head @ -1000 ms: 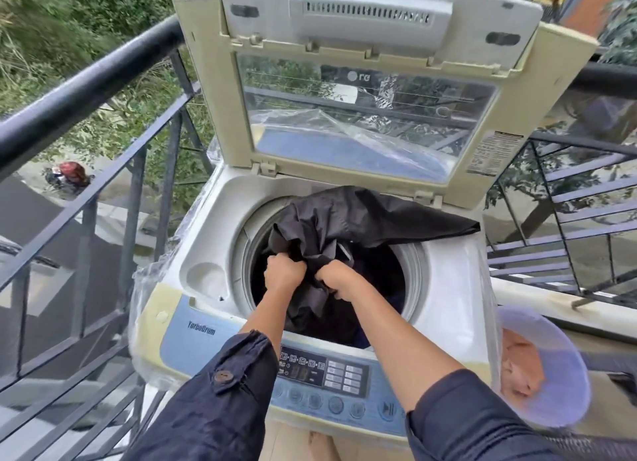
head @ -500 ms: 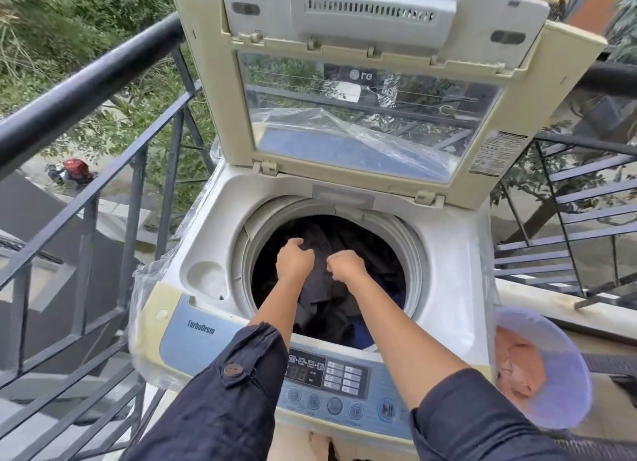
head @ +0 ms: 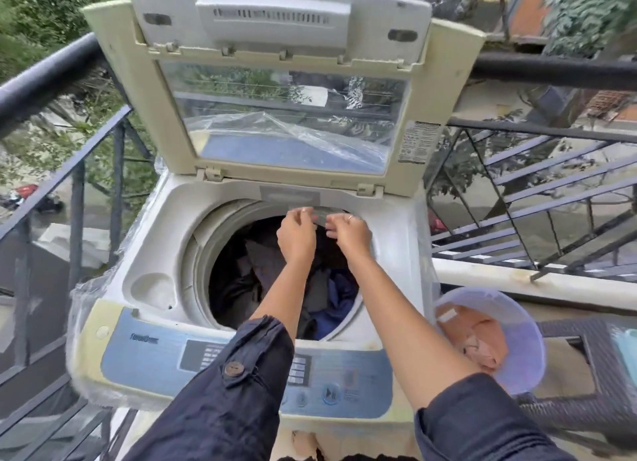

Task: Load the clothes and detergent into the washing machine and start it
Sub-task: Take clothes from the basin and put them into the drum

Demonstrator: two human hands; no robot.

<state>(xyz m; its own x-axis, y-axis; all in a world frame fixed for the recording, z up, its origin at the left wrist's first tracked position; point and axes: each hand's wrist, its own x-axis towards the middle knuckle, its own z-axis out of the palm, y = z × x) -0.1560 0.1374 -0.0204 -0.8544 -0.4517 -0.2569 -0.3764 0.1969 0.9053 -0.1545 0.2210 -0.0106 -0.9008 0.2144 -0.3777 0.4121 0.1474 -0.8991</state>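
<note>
The top-loading washing machine stands with its lid raised upright. Dark clothes and a blue garment lie inside the drum. Both my hands reach over the drum to its back rim. My left hand and my right hand pinch a small grey flap at that rim, just under the lid hinge. The control panel runs along the front edge, partly hidden by my left sleeve. No detergent container is in view.
A lavender basin holding peach-coloured cloth sits to the right of the machine on a dark wicker surface. Black metal railings enclose the balcony on the left and behind. Loose plastic film wraps the machine's left side.
The dark garment I held over the opening has dropped into the drum. Both hands have let go of it and moved up to the back rim, where they now pinch the grey flap.
</note>
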